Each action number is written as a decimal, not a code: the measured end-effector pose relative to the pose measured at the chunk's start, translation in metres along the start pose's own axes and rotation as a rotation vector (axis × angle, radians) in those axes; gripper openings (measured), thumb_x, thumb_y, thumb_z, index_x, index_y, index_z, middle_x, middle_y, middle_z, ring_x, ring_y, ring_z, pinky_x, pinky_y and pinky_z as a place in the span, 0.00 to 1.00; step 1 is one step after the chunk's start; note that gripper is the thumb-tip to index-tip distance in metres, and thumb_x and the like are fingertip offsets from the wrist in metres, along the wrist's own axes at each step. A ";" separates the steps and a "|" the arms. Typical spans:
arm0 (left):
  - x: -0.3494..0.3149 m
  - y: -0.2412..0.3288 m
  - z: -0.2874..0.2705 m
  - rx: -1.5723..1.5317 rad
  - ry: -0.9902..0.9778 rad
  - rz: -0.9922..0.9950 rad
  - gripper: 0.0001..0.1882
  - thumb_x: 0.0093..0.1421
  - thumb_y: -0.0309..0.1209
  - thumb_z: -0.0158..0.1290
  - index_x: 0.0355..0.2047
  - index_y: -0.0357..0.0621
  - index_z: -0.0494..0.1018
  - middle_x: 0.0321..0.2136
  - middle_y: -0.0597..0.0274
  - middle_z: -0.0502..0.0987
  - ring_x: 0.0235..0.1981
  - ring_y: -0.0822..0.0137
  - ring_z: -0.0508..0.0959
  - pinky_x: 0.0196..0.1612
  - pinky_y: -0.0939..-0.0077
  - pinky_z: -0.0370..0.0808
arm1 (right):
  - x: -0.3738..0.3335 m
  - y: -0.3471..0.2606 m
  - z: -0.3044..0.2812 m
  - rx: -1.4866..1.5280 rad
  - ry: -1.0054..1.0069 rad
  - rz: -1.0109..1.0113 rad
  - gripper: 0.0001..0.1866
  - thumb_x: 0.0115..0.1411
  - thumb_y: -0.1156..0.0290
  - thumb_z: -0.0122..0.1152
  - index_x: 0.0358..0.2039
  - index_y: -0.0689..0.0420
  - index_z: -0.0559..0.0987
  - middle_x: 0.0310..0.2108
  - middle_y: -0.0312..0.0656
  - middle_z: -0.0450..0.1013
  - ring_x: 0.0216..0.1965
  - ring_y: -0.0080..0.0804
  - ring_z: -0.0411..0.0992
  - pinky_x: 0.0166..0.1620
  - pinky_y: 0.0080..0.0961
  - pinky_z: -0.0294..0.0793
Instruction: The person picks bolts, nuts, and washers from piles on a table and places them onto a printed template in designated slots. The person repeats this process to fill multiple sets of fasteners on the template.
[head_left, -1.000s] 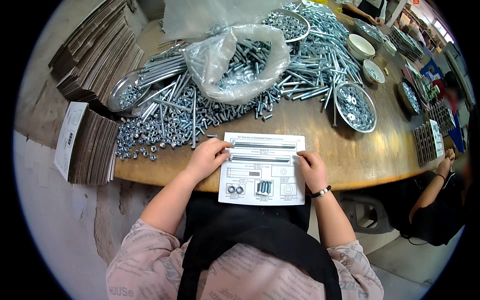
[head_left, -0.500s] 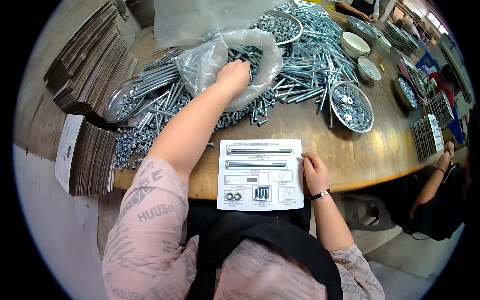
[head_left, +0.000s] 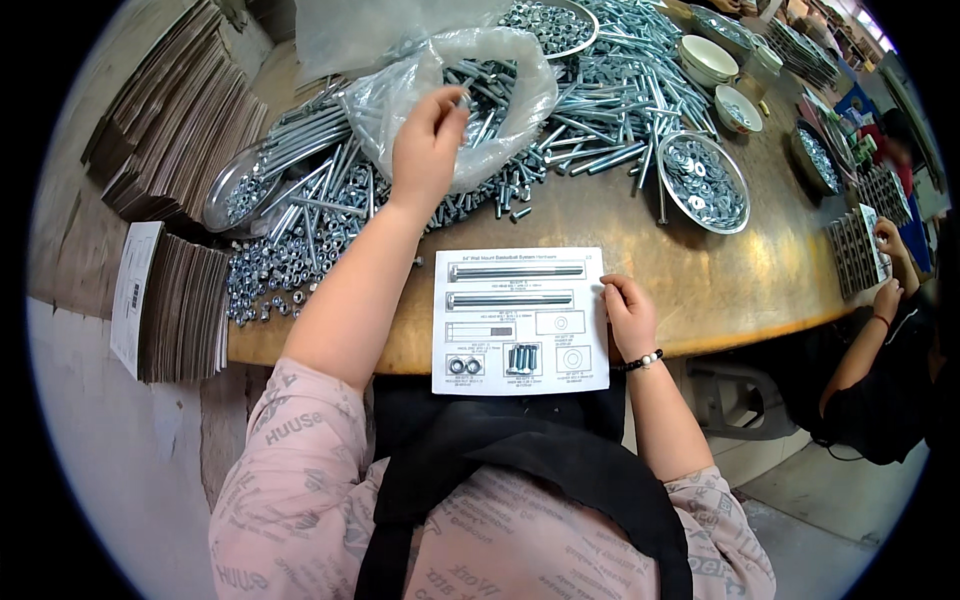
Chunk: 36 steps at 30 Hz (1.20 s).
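Note:
My left hand (head_left: 428, 150) is raised over the near side of a clear plastic bag (head_left: 530, 85) with its mouth rolled open. Dark metal bolts (head_left: 485, 75) lie inside that bag. Thumb and fingers are pinched together; a small metallic glint shows at their tips, too little to name. My right hand (head_left: 632, 318) grips the right edge of a white printed sheet (head_left: 520, 322) between thumb and fingers. Pictures of bolts, nuts and washers are on the sheet, which lies over the table's front edge.
Long bolts (head_left: 640, 90) heap behind the bag, with loose nuts (head_left: 265, 280) at left. Washers fill a steel bowl (head_left: 703, 183). Cardboard stacks (head_left: 180, 310) stand at the left edge. At right a co-worker's hands (head_left: 888, 270) touch a stack of cards (head_left: 850, 255).
My left hand has come out of the bag's mouth and drawn back toward me and to the left, fingers pinched. My right hand stays on the sheet. The co-worker's hands have reached the card stack.

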<state>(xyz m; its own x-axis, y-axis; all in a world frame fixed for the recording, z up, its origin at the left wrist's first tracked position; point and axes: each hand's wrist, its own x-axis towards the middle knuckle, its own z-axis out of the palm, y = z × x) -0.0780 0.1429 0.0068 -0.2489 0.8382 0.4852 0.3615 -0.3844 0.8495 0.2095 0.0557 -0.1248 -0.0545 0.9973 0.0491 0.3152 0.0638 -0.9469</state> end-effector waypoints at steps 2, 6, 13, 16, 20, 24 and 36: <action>-0.035 0.017 -0.017 0.318 -0.231 0.107 0.13 0.54 0.24 0.48 0.41 0.38 0.70 0.32 0.60 0.72 0.34 0.67 0.72 0.40 0.75 0.67 | -0.001 -0.004 -0.001 -0.039 0.000 -0.024 0.07 0.54 0.75 0.52 0.33 0.61 0.75 0.31 0.43 0.72 0.32 0.31 0.70 0.37 0.23 0.69; -0.111 0.013 -0.036 0.436 -0.793 0.094 0.15 0.49 0.21 0.48 0.40 0.41 0.72 0.33 0.55 0.70 0.39 0.59 0.71 0.43 0.69 0.68 | -0.001 -0.011 0.001 -0.100 -0.016 -0.080 0.07 0.54 0.74 0.52 0.33 0.61 0.75 0.31 0.43 0.72 0.32 0.32 0.70 0.36 0.23 0.69; -0.177 -0.005 -0.023 0.511 -0.748 0.178 0.09 0.46 0.30 0.55 0.31 0.46 0.74 0.28 0.63 0.73 0.34 0.60 0.72 0.39 0.67 0.69 | -0.002 -0.015 -0.002 -0.170 -0.004 -0.138 0.07 0.54 0.74 0.52 0.33 0.61 0.75 0.31 0.43 0.72 0.32 0.33 0.70 0.36 0.23 0.68; -0.173 0.001 -0.026 0.584 -0.687 0.242 0.09 0.45 0.32 0.56 0.29 0.48 0.75 0.27 0.66 0.73 0.33 0.63 0.72 0.38 0.69 0.68 | -0.003 -0.017 0.000 -0.179 0.006 -0.178 0.07 0.54 0.74 0.52 0.33 0.60 0.76 0.31 0.43 0.72 0.32 0.33 0.70 0.36 0.23 0.68; -0.170 0.007 -0.043 0.728 -0.692 0.210 0.07 0.45 0.32 0.56 0.26 0.49 0.74 0.26 0.67 0.73 0.32 0.65 0.72 0.37 0.71 0.65 | -0.003 -0.014 0.001 -0.168 0.003 -0.170 0.07 0.54 0.74 0.52 0.33 0.60 0.76 0.30 0.43 0.72 0.31 0.33 0.70 0.35 0.23 0.68; -0.175 -0.001 -0.049 0.711 -0.705 0.149 0.06 0.45 0.32 0.56 0.25 0.48 0.74 0.25 0.67 0.73 0.32 0.65 0.72 0.36 0.70 0.65 | -0.003 -0.014 0.002 -0.159 0.006 -0.146 0.07 0.53 0.74 0.53 0.32 0.60 0.76 0.30 0.43 0.72 0.32 0.34 0.71 0.35 0.24 0.69; -0.176 -0.010 -0.058 0.432 -0.323 -0.064 0.05 0.47 0.25 0.54 0.27 0.39 0.74 0.23 0.59 0.72 0.26 0.61 0.72 0.30 0.71 0.68 | 0.069 -0.037 -0.078 -0.318 0.203 -0.271 0.06 0.52 0.71 0.56 0.30 0.58 0.78 0.30 0.43 0.74 0.32 0.34 0.72 0.35 0.25 0.70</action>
<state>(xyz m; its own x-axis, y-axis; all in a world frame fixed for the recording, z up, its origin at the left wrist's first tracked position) -0.0895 -0.0230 -0.0747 -0.0179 0.9572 0.2888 0.7078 -0.1918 0.6799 0.2675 0.1250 -0.0612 0.0013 0.9279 0.3729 0.5919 0.2999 -0.7481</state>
